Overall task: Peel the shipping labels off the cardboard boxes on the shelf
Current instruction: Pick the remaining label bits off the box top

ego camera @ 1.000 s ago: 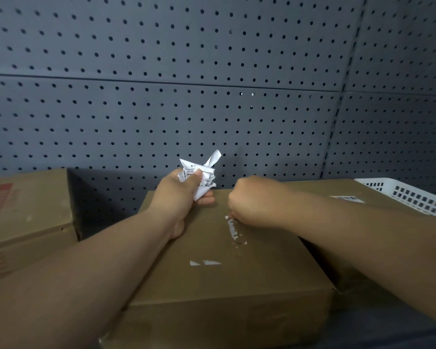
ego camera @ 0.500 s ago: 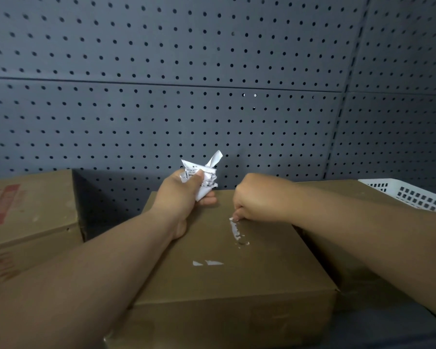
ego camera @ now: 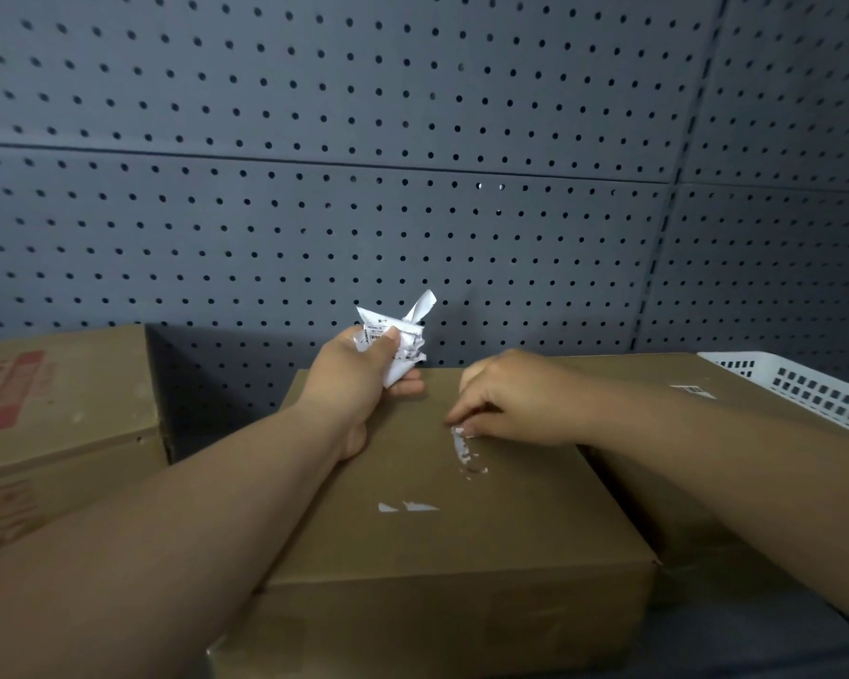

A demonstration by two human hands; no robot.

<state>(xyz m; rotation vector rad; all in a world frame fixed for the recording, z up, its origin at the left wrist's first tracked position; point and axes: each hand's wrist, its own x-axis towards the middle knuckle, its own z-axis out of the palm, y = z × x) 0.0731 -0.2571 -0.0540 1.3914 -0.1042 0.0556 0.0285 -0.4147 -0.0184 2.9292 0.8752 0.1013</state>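
- Left grip [ego camera: 355, 374] clenches the peeled wad [ego camera: 405, 338].
- Right grip [ego camera: 510, 399] pinches the scrap [ego camera: 462, 448] on the box [ego camera: 437, 556], directly under its fingertips.
- Scrap looks thin, tear-prone: take a lifted edge, pull low and slow.

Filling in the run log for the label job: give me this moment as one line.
left hand: grips crumpled label | right hand: pinches label residue on middle box | right box label: unpeeled

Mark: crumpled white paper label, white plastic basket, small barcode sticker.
crumpled white paper label [ego camera: 410, 343], head view, middle of the wad.
white plastic basket [ego camera: 814, 394], head view, slotted side wall.
small barcode sticker [ego camera: 695, 390], head view, its centre.
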